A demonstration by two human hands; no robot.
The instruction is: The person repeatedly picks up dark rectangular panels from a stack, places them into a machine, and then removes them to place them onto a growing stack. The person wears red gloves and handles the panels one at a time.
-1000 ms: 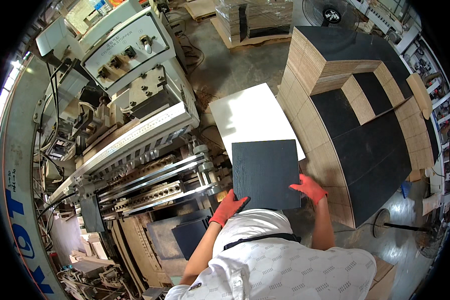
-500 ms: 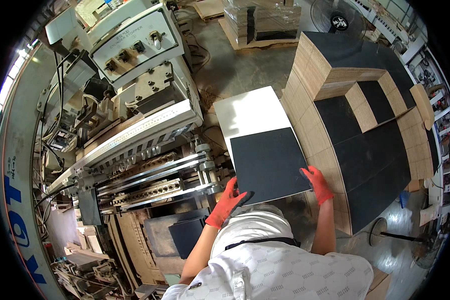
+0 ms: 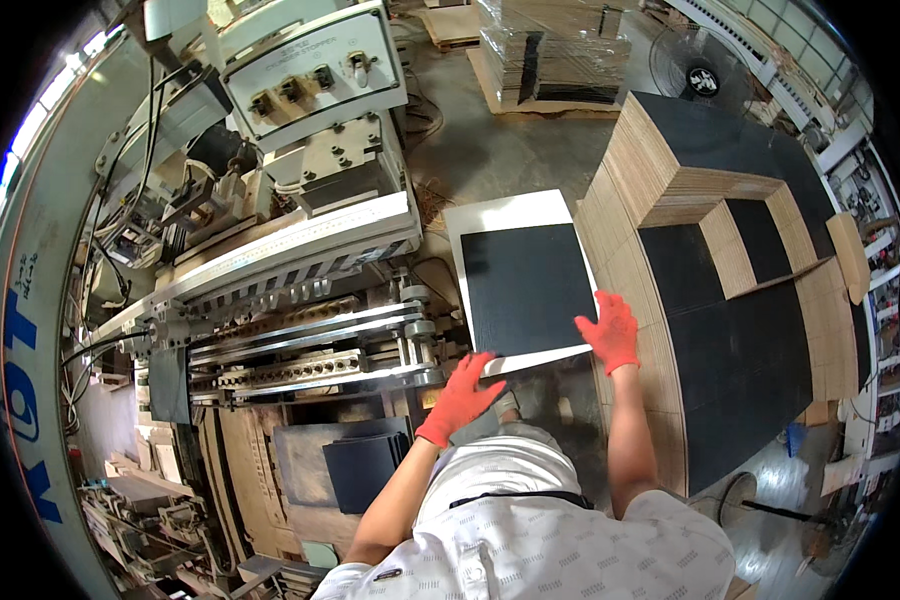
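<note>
Both hands wear orange-red gloves: the left hand (image 3: 460, 398) and the right hand (image 3: 610, 330). Between their fingers lies a matt black sheet (image 3: 525, 285) on a white surface (image 3: 500, 213). Right of the right fingers, the stacked boards (image 3: 730, 300) show black faces and tan cardboard edges. Left of the left fingers, the machine (image 3: 300, 290) is grey-silver metal. The shirt (image 3: 530, 550) is white with small grey dashes.

We see a grey machine (image 3: 300, 200) on our left, stacked boards (image 3: 730, 300) right, a fan (image 3: 703, 80) beyond.
</note>
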